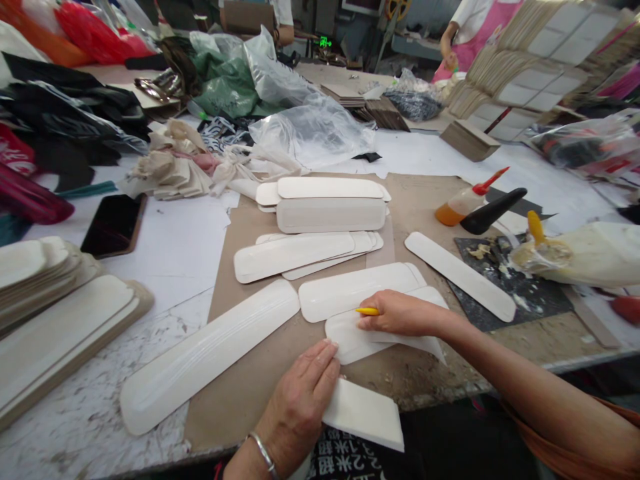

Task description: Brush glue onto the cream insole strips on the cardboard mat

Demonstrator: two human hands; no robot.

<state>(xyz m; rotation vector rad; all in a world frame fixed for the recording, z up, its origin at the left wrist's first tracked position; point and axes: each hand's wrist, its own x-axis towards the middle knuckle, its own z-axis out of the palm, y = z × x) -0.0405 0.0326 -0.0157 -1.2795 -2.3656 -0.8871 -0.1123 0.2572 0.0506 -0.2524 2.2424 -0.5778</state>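
Note:
My right hand [403, 313] is closed around a small yellow tool [368, 311], most of it hidden in the grip. Its fingers rest over a white rounded strip [345, 337], which overlaps other strips. At the table's front edge, my left hand [300, 390] has its fingers pressed together on a thin stack of white pieces [367, 410]; its fingertips meet the end of the strip under my right hand. A long glossy white strip [210, 357] lies slanted to the left. Beyond my hands are a wide white strip [357, 293] and fanned strips [295, 257].
Brown board [260, 360] covers the work area. To the right are a lone strip [460, 277], a glue-smeared dark board [480, 267], a red-tipped bottle [465, 203] and a yellow-nozzled container [585, 253]. A phone [114, 225] and stacked strips [65, 340] lie left.

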